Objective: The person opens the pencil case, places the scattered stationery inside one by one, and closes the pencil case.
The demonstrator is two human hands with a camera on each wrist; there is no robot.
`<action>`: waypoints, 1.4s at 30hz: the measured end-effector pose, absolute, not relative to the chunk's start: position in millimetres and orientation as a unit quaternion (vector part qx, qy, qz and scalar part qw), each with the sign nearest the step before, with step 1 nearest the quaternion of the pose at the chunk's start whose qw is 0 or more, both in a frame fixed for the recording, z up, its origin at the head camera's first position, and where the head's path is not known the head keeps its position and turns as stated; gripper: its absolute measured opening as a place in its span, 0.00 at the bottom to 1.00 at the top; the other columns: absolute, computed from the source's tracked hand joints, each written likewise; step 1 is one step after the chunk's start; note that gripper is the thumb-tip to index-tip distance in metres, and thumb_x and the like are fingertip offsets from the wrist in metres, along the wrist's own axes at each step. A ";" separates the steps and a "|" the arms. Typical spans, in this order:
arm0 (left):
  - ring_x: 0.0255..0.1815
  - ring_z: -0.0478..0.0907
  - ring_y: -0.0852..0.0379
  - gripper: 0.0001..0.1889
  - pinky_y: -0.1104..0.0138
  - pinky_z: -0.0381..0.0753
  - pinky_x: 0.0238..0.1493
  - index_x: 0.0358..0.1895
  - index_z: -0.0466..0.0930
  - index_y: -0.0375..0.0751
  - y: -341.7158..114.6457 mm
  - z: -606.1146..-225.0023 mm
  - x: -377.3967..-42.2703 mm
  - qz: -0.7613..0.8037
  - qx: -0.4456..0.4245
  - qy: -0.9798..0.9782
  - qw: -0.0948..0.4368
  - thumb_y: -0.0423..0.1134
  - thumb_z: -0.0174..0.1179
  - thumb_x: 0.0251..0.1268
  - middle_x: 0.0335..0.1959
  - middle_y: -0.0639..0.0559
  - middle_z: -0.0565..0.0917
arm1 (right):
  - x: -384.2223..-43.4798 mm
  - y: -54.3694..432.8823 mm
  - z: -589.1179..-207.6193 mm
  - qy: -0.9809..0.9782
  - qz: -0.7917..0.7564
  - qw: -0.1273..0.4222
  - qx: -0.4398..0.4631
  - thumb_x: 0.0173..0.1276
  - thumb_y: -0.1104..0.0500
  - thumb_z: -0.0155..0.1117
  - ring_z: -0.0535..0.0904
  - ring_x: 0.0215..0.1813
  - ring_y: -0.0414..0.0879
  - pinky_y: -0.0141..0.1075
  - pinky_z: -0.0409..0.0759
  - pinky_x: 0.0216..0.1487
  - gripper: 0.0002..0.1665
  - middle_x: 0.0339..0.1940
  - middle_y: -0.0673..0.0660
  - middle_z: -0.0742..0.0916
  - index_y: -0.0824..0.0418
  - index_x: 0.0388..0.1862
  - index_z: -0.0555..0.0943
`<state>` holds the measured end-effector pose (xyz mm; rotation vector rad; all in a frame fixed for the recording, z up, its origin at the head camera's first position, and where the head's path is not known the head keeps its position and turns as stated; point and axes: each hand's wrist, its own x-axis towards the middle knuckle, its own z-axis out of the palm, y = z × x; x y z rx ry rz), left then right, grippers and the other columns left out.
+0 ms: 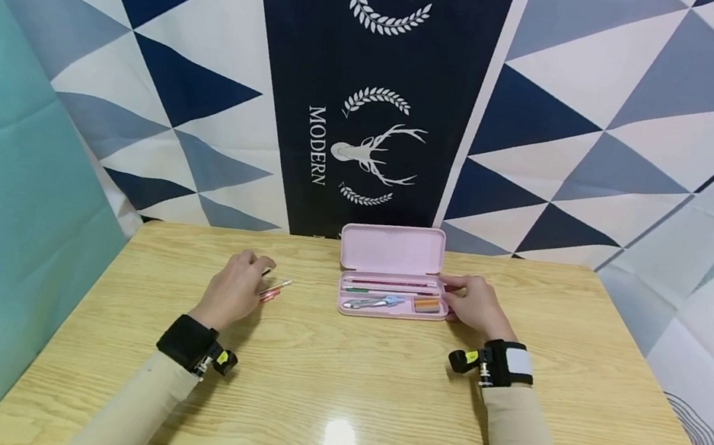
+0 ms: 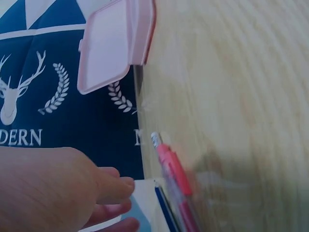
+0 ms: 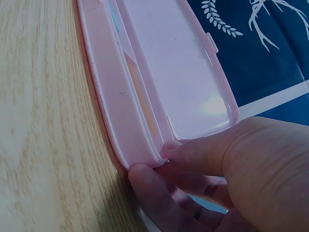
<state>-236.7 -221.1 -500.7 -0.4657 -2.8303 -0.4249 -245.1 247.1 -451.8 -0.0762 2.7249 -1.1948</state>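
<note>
An open pink pencil case (image 1: 345,304) stands toward the back of the table, its lid (image 1: 392,249) tilted up behind it. My right hand (image 1: 474,305) grips the case's right end; in the right wrist view the thumb (image 3: 175,151) lies at the rim and the fingers against the outer end wall. Left of the case, my left hand (image 1: 235,289) hovers by loose writing tools, fingers loosely bent, apart from them in the left wrist view. Among these are a pink pen (image 2: 175,166), a light stick with a white tip (image 2: 155,139) and a dark blue one (image 2: 166,207).
Inside the case lie a pink pencil (image 1: 389,283), a green pencil (image 1: 357,290), a metal compass (image 1: 373,302) and an orange-and-grey block (image 1: 426,305). The wooden table (image 1: 305,384) ends at a patterned cloth backdrop (image 1: 375,102) just behind the case.
</note>
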 end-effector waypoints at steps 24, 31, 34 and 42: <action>0.53 0.83 0.34 0.22 0.43 0.84 0.59 0.74 0.74 0.26 -227.9 -411.1 -197.6 -0.161 -0.087 -0.976 -0.115 0.28 0.58 0.83 0.63 0.23 0.80 | -243.5 244.5 -449.1 0.916 -0.392 0.082 -0.024 0.85 0.65 0.64 0.85 0.32 0.41 0.28 0.85 0.32 0.26 0.67 0.77 0.86 0.67 0.78 0.81; 0.54 0.82 0.34 0.17 0.43 0.83 0.59 0.69 0.75 0.25 -232.7 -410.6 -197.6 -0.163 -0.077 -0.974 -0.139 0.28 0.57 0.84 0.60 0.25 0.81 | -244.3 244.9 -449.0 0.916 -0.391 0.083 -0.030 0.85 0.65 0.64 0.84 0.31 0.41 0.29 0.86 0.32 0.26 0.67 0.77 0.86 0.68 0.78 0.80; 0.53 0.81 0.35 0.15 0.44 0.82 0.58 0.66 0.76 0.25 -233.7 -411.5 -197.0 -0.162 -0.071 -0.973 -0.145 0.28 0.58 0.83 0.59 0.26 0.81 | -244.6 245.3 -449.1 0.916 -0.392 0.083 -0.029 0.85 0.65 0.64 0.84 0.32 0.42 0.29 0.86 0.32 0.26 0.67 0.77 0.87 0.67 0.78 0.80; 0.51 0.78 0.38 0.15 0.47 0.80 0.56 0.64 0.76 0.26 -238.0 -411.3 -195.7 -0.166 -0.051 -0.971 -0.165 0.24 0.59 0.80 0.58 0.27 0.81 | -243.7 244.4 -449.0 0.917 -0.388 0.084 -0.029 0.85 0.65 0.64 0.84 0.32 0.42 0.28 0.85 0.32 0.26 0.67 0.77 0.86 0.67 0.78 0.80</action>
